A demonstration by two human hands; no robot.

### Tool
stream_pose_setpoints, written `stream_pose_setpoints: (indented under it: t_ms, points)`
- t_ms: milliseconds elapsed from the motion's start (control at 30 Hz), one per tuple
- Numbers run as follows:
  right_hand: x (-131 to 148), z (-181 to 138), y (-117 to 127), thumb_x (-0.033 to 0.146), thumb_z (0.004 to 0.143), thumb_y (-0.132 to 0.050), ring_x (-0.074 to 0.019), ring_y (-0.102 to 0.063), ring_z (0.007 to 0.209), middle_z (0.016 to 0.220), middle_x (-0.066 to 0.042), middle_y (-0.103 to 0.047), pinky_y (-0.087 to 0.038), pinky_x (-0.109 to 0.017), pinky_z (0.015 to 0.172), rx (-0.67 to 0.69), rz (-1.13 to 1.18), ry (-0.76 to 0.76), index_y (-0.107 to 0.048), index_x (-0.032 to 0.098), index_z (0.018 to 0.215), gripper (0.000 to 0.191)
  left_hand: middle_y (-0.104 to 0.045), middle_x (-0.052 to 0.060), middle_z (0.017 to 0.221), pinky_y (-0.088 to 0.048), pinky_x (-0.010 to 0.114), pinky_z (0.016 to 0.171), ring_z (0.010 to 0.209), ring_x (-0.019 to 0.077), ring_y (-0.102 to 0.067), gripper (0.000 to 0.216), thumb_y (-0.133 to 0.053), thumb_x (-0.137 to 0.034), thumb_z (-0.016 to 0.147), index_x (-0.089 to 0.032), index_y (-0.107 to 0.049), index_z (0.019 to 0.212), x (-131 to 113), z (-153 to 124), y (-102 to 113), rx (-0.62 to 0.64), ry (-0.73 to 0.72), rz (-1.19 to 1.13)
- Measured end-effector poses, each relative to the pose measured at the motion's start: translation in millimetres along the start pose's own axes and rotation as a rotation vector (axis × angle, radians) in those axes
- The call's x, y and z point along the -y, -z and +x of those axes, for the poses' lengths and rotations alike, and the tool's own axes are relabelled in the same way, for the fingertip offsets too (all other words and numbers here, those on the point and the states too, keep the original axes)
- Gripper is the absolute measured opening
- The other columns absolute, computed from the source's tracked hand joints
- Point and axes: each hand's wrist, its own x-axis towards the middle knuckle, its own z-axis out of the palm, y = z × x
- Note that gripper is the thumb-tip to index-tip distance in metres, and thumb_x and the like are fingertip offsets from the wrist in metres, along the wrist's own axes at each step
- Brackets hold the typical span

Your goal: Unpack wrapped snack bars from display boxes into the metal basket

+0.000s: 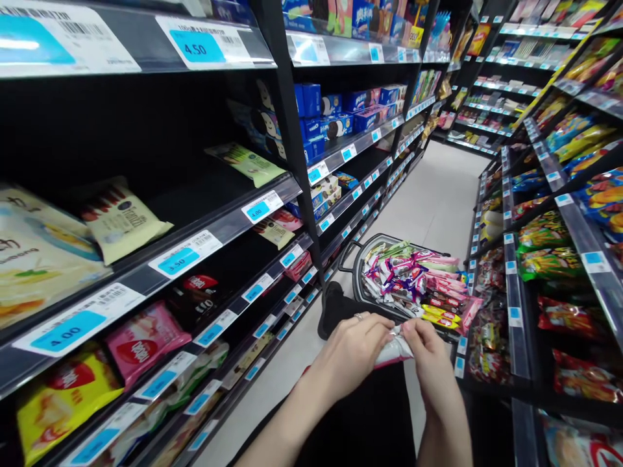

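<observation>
My left hand point(357, 350) and my right hand point(428, 347) come together above my lap. Between them is a small white snack packet point(393, 349) with a pinkish-red lower edge. Each hand pinches one side of its top, and the fingers partly cover it. Just beyond, a dark-rimmed shopping basket point(359, 275) stands on the floor, heaped with wrapped snacks point(406, 272) in purple, white, pink and yellow. The lower part of the packet is hidden by my left hand.
On the left, a black shelf point(195, 214) with price labels bears a few snack bags and blue cookie boxes point(335, 123). Shelves of bagged snacks point(549, 259) line the right. The pale floor point(438, 188) runs between them to more shelves at the back. My shoe point(331, 305) is beside the basket.
</observation>
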Motion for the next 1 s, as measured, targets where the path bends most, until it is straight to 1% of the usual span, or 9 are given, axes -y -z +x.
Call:
stream_pose_setpoints:
  t_ms: [100,233,333,433,533,633,700,833,1000]
  points:
    - [2,-12,-10,0.056,0.082,-0.056,-0.0189,-0.048,0.070,0.071,-0.001,-0.052,-0.039,-0.031,0.066,-0.092,0.014,0.026,-0.059,0.021,0.065,0.039,-0.073,0.004,0.091,-0.052,0.030,0.073,0.079,0.0178,-0.068,0.020,-0.048,-0.016,0.095,-0.015,-0.067,0.088,1,-2,-2,-0.043,0.112,-0.127]
    - [-3,-18,-13,0.056,0.082,-0.055,-0.0188,-0.047,0.071,0.073,-0.001,-0.051,-0.039,-0.031,0.067,-0.084,0.040,0.022,-0.059,0.021,0.067,0.039,-0.075,0.001,0.089,-0.049,0.025,0.078,0.083,0.0159,-0.069,0.018,-0.057,-0.017,0.089,-0.018,-0.072,0.080,-2,0,-1,0.057,0.397,-0.268]
    - [-9,-17,-7,0.058,0.079,-0.060,-0.0174,-0.045,0.066,0.066,0.001,-0.049,-0.036,-0.029,0.063,-0.055,0.033,-0.030,-0.057,0.020,0.062,0.041,-0.076,0.001,0.083,-0.046,0.024,0.072,0.080,0.0168,-0.069,0.020,-0.061,-0.020,0.085,-0.019,-0.073,0.070,-7,4,0,0.090,0.599,-0.255]
    - [-14,-16,-1,0.059,0.075,-0.064,-0.0152,-0.042,0.060,0.058,0.003,-0.045,-0.034,-0.027,0.057,-0.034,0.045,-0.090,-0.052,0.020,0.055,0.046,-0.076,0.002,0.076,-0.041,0.026,0.065,0.072,0.0186,-0.069,0.021,-0.063,-0.025,0.083,-0.020,-0.074,0.066,-14,6,1,0.113,0.706,-0.214]
    - [-15,-18,2,0.059,0.071,-0.069,-0.0134,-0.040,0.056,0.054,0.004,-0.044,-0.032,-0.025,0.053,-0.012,0.096,-0.132,-0.051,0.019,0.052,0.047,-0.074,0.004,0.068,-0.037,0.027,0.062,0.067,0.0200,-0.066,0.022,-0.064,-0.028,0.079,-0.019,-0.074,0.062,-18,5,5,0.129,0.782,-0.189]
    - [-16,-20,3,0.057,0.067,-0.073,-0.0128,-0.043,0.055,0.055,0.003,-0.048,-0.035,-0.025,0.053,-0.005,0.181,-0.159,-0.056,0.018,0.055,0.045,-0.072,0.004,0.063,-0.036,0.027,0.060,0.064,0.0204,-0.063,0.022,-0.067,-0.030,0.075,-0.017,-0.072,0.058,-16,2,8,0.124,0.823,-0.222]
    - [-18,-20,4,0.056,0.066,-0.075,-0.0127,-0.045,0.055,0.056,0.003,-0.052,-0.037,-0.024,0.053,0.008,0.256,-0.178,-0.059,0.017,0.059,0.043,-0.072,0.003,0.065,-0.036,0.025,0.057,0.062,0.0181,-0.062,0.018,-0.069,-0.029,0.073,-0.017,-0.072,0.060,-12,0,9,0.136,0.809,-0.309]
    - [-18,-19,5,0.051,0.061,-0.082,-0.0135,-0.053,0.055,0.060,-0.001,-0.061,-0.043,-0.025,0.053,0.009,0.414,-0.230,-0.065,0.015,0.065,0.040,-0.075,0.000,0.077,-0.039,0.020,0.055,0.064,0.0133,-0.062,0.010,-0.069,-0.024,0.074,-0.016,-0.072,0.070,-6,-3,6,0.151,0.729,-0.512]
    - [-10,-21,8,0.040,0.053,-0.089,-0.0163,-0.062,0.054,0.061,-0.003,-0.066,-0.051,-0.027,0.053,-0.075,0.571,-0.293,-0.061,0.016,0.064,0.039,-0.073,0.002,0.077,-0.047,0.020,0.062,0.071,0.0158,-0.066,0.016,-0.071,-0.028,0.076,-0.014,-0.071,0.083,-11,-3,10,0.191,0.654,-0.668]
